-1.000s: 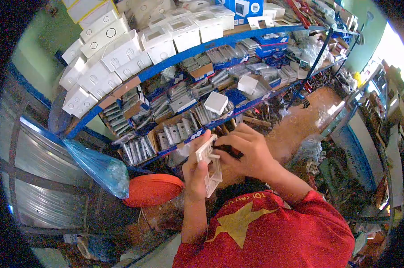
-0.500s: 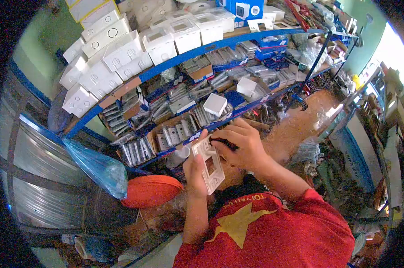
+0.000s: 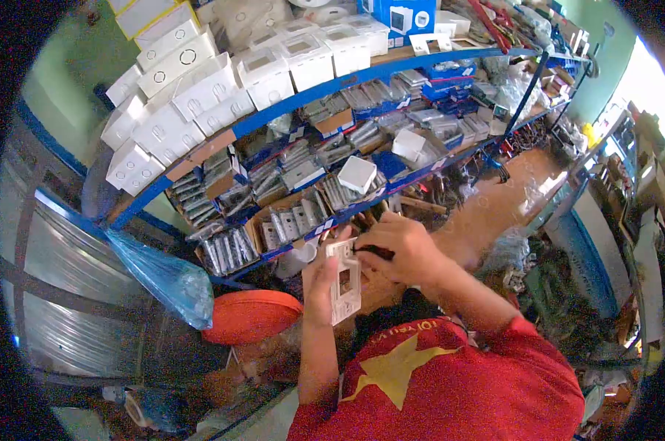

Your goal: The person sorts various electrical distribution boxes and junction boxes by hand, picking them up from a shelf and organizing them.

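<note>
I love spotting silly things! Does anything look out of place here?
Maybe: one white square piece and a second white piece lie askew among the rows of packets, while most packets there line up. The white frame in the left hand shows no clear damage.

The frame (image 3: 346, 306) was coloured white throughout, while the slim tool (image 3: 379, 253) beside it was seen as near-black tinged with reddish brown. The red shirt (image 3: 494, 382) was patterned with one large yellow star (image 3: 398, 367) and a curved line of yellow lettering (image 3: 424, 325). The stacked white boxes (image 3: 167, 132) were marked with round outlines, some dark. The shelf edge (image 3: 299, 98) was painted blue; the plastic bag (image 3: 163, 275) was tinted translucent blue, the round object (image 3: 251, 316) coloured orange-red, and the wall (image 3: 68, 88) pale green. The blue carton (image 3: 380, 10) was printed with white.
</note>
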A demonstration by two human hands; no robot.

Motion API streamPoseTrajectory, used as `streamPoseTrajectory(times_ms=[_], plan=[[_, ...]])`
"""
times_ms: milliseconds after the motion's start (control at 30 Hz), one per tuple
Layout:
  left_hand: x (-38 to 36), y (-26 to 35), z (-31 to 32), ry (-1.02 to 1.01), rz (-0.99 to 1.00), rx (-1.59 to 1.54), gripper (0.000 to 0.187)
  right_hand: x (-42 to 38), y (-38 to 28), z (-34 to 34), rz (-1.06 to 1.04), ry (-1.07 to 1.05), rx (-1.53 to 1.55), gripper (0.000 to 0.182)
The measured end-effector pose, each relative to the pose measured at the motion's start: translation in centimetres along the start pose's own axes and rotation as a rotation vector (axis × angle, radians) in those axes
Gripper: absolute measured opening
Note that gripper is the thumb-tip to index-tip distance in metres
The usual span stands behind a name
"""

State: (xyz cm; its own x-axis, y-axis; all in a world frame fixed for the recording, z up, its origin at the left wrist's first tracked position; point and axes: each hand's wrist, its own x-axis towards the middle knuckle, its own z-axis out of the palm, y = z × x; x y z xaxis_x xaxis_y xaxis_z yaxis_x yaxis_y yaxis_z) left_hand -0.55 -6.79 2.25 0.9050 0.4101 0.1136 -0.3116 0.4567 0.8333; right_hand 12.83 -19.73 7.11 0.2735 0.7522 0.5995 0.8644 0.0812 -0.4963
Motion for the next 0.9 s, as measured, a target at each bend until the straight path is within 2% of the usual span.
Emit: streamPoseTrajectory(times_ms=[100, 133, 200, 267, 333, 367, 400, 533, 567, 600, 700, 800, 900], plan=[[0.5, 0.0, -0.1, -0.055, -0.007, -0.04, 0.068, 0.2, -0.2, -2.2, 0.138, -0.077, 0.179, 0.016], [0.6, 0.2, -0.2, -0.11, -0.039, -0.201, 0.068, 0.2, -0.2, -2.8, 0.196, -0.096, 0.242, 0.015], [0.7, 1.2, -0.1, -0.21, -0.098, -0.522, 0.069, -0.7, 0.1, -2.8, 0.349, 0.037, 0.427, 0.016], [0.8, 1.4, 0.0, -0.188, -0.083, -0.538, 0.07, -1.4, 0.4, -2.3, 0.514, 0.183, 0.614, 0.018], [0.8, 1.8, 0.3, -0.246, -0.081, -0.582, 0.069, -1.2, 0.2, -1.9, 0.462, 0.213, 0.614, 0.026], [0.6, 1.5, 0.2, -0.158, -0.125, -0.704, 0.074, -1.0, -0.4, -1.8, 0.436, 0.234, 0.588, 0.027], [0.6, 1.3, 0.1, -0.183, -0.109, -0.677, 0.073, -1.0, -0.7, -1.9, 0.413, 0.256, 0.559, 0.028], [0.6, 1.1, 0.5, -0.205, -0.083, -0.607, 0.071, -1.2, -1.6, -2.6, 0.533, 0.106, 0.57, 0.03], [0.5, 1.4, 0.7, -0.234, -0.081, -0.608, 0.071, -1.2, -1.8, -2.3, 0.553, 0.146, 0.638, 0.026], [0.5, 1.5, 0.8, -0.263, -0.078, -0.608, 0.07, -1.2, -1.8, -2.3, 0.514, 0.148, 0.576, 0.026], [0.1, 0.7, 0.2, -0.086, -0.104, -0.647, 0.075, -1.3, -1.9, -2.1, 0.377, 0.164, 0.435, 0.025], [0.1, 0.5, 0.3, -0.211, -0.083, -0.669, 0.074, -0.8, -2.2, -1.9, 0.225, 0.177, 0.374, 0.023], [0.0, 0.5, 1.3, -0.081, -0.029, -0.41, 0.065, -0.1, -2.8, -2.1, 0.129, 0.158, 0.302, 0.021]])
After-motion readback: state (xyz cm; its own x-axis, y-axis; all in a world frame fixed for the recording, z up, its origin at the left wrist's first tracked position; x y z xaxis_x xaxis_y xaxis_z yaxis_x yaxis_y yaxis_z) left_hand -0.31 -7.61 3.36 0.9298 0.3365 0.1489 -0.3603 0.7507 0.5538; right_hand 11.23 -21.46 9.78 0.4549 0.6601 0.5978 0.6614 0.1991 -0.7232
